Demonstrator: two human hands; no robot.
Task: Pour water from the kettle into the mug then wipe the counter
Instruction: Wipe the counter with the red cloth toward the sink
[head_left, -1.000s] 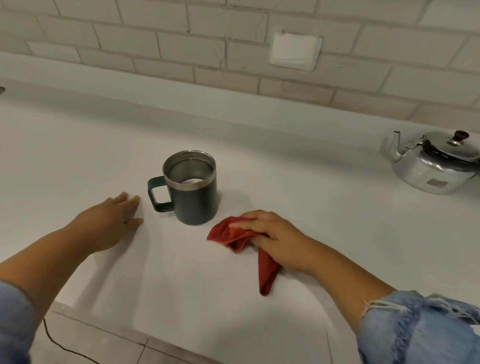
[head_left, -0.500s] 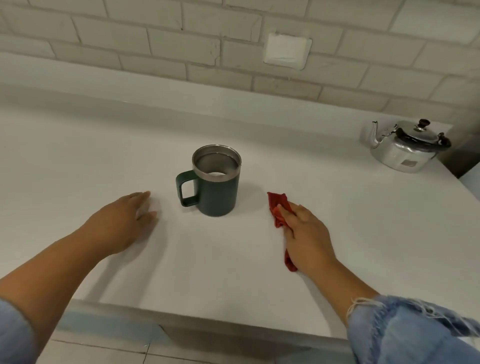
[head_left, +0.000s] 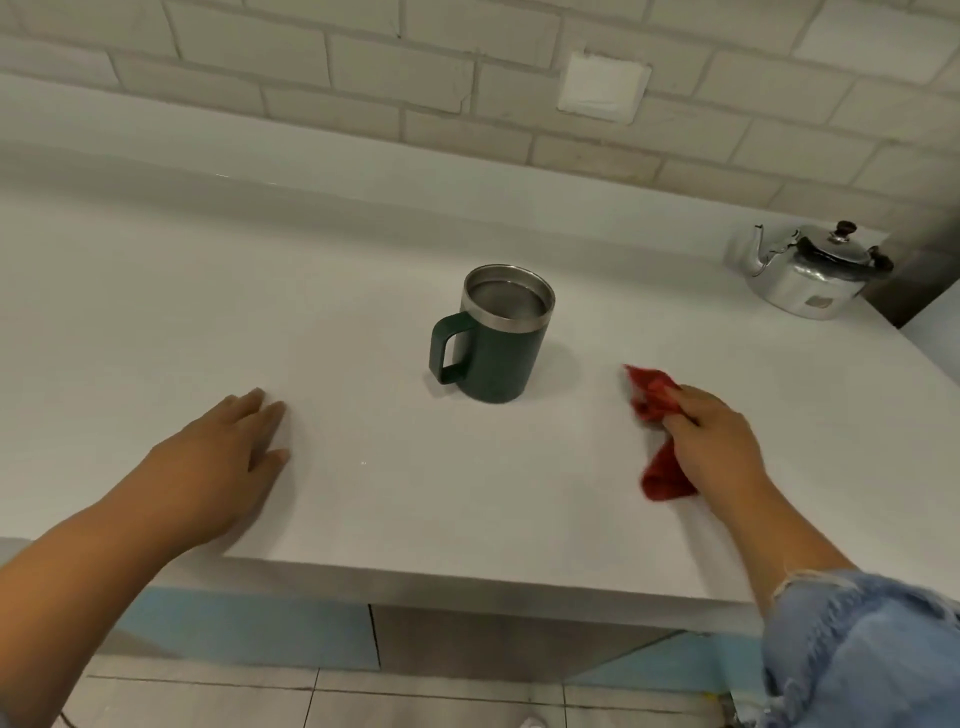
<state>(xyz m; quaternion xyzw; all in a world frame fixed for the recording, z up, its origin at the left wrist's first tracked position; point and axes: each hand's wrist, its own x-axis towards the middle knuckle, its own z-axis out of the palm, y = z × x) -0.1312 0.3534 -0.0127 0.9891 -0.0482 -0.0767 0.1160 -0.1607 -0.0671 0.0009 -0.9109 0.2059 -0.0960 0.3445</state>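
Note:
A dark green mug (head_left: 496, 358) with a steel rim stands upright in the middle of the white counter (head_left: 363, 291), handle to the left. A shiny metal kettle (head_left: 810, 275) sits at the far right, near the wall. My right hand (head_left: 714, 441) lies on a crumpled red cloth (head_left: 655, 400) right of the mug, fingers curled over it, pressing it to the counter. The cloth's tail (head_left: 665, 480) sticks out under my palm. My left hand (head_left: 228, 457) rests flat on the counter left of the mug, fingers straight.
A white brick wall (head_left: 415, 78) with a white cover plate (head_left: 602, 85) backs the counter. The counter's front edge (head_left: 467, 577) runs just below my wrists, with cabinet fronts and floor tiles beneath. The counter ends at the right just past the kettle.
My right hand has slid the red cloth to the right, away from the mug. My left hand has stayed flat on the counter. The view has shifted down and back.

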